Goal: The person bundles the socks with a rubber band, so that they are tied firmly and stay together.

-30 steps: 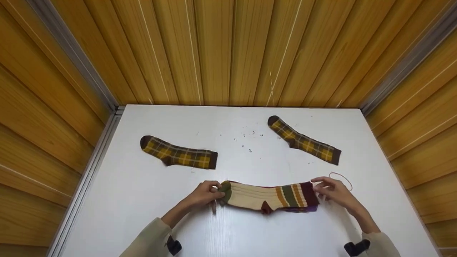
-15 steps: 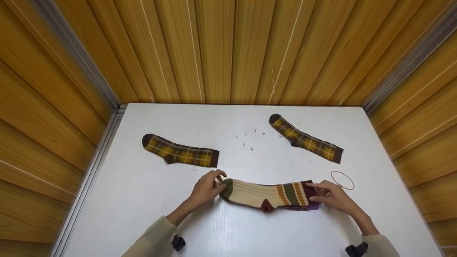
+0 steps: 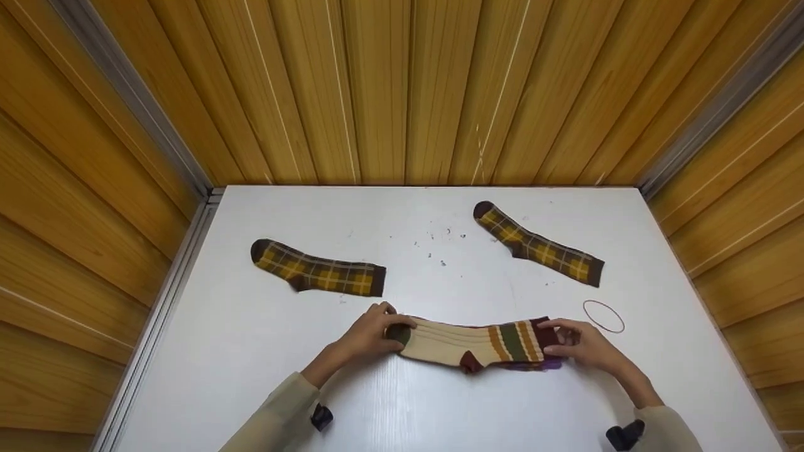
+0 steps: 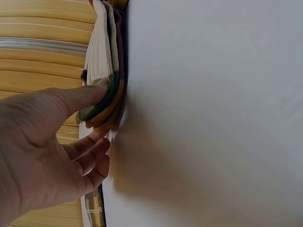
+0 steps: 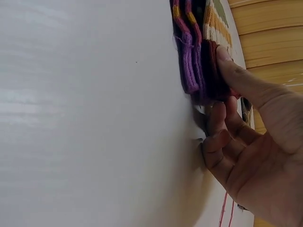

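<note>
My left hand [image 3: 367, 334] pinches the toe end [image 3: 396, 335] and my right hand [image 3: 587, 343] the maroon cuff [image 3: 544, 336] of the sock stack [image 3: 440, 342] on the table [image 3: 465, 417] before me, where lightly evening up the jutting purple cuffs [image 5: 190, 68] should work best.

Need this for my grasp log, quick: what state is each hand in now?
Left hand: holding the sock stack at its toe end.
Right hand: holding the sock stack at its cuff end.
</note>
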A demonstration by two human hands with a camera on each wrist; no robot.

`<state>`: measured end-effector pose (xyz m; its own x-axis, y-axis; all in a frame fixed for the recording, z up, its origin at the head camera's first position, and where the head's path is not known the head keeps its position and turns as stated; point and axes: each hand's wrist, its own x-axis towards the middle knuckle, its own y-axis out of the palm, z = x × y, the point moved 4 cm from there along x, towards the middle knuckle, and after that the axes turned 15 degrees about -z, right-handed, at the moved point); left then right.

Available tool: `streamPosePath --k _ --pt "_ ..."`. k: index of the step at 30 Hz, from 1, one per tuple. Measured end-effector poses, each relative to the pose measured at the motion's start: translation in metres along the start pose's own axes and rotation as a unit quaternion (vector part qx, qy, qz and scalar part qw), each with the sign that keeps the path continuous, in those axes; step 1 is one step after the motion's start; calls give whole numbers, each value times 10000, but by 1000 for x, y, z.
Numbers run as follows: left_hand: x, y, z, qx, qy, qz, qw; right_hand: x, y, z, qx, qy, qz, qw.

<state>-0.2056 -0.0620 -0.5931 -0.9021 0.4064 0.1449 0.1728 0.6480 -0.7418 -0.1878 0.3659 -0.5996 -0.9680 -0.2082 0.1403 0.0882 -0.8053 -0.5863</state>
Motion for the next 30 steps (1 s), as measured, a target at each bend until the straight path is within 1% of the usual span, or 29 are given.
streamPosePath --k 5,8,13,16,19,21,23,26,30 --pt "-3 3 7 -401 -231 62 9989 0 1 -1 -36 208 132 9997" --pt "-4 3 9 -537 -277 58 9982 0 2 1 -130 285 136 9994" --pt "-3 1 7 -568 -312 96 9979 2 1 8 -418 312 31 9986" --pt "-2 1 5 -543 -248 101 9982 3 0 13 -644 297 -70 9975" --pt "-6 1 4 -635 -137 -34 9979 5 3 16 -789 379 -166 9960" --pt "-9 2 5 -760 -88 -149 9970 5 5 18 -868 492 -213 9948" --pt "-9 2 5 -891 -52 -239 9957 5 5 19 -962 567 -291 9933" --pt "-11 -1 6 -971 -47 -377 9946 7 9 21 -1076 537 -337 9922" --pt "-12 -5 10 -915 -105 -586 9940 9 15 22 -1142 453 -450 9914"
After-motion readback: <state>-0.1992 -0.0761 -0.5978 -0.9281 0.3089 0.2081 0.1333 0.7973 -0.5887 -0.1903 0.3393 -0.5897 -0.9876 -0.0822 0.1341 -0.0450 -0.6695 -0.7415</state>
